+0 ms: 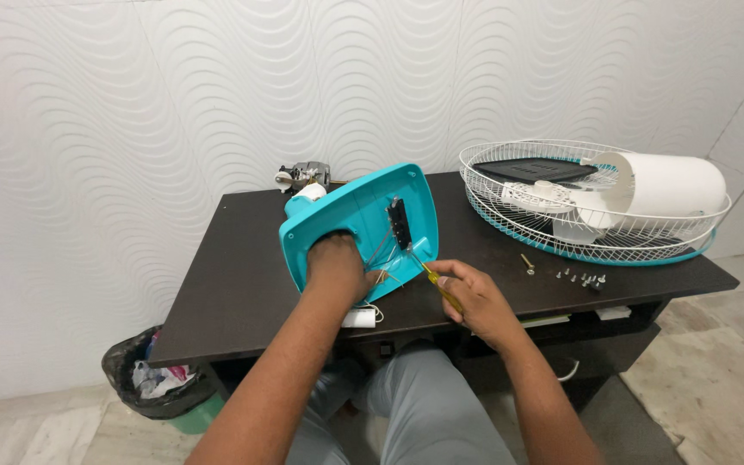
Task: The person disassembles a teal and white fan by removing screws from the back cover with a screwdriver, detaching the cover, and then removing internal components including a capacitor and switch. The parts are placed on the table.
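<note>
A turquoise fan base [350, 215] is tipped on its side on the dark table [234, 284], its hollow underside facing me. My left hand [335, 263] reaches into that underside and steadies it. My right hand [473, 297] grips a yellow-handled screwdriver [437, 282], its tip pointing up-left toward the black switch block [399, 222] and thin wires inside the base. The fan's motor [306, 175] lies behind the base near the wall.
White wire fan guards [510, 215] holding a white blade and a white motor cover [673, 185] sit at the right. Several loose screws [579, 277] lie in front of them. A bin with a black bag [158, 379] stands on the floor, left.
</note>
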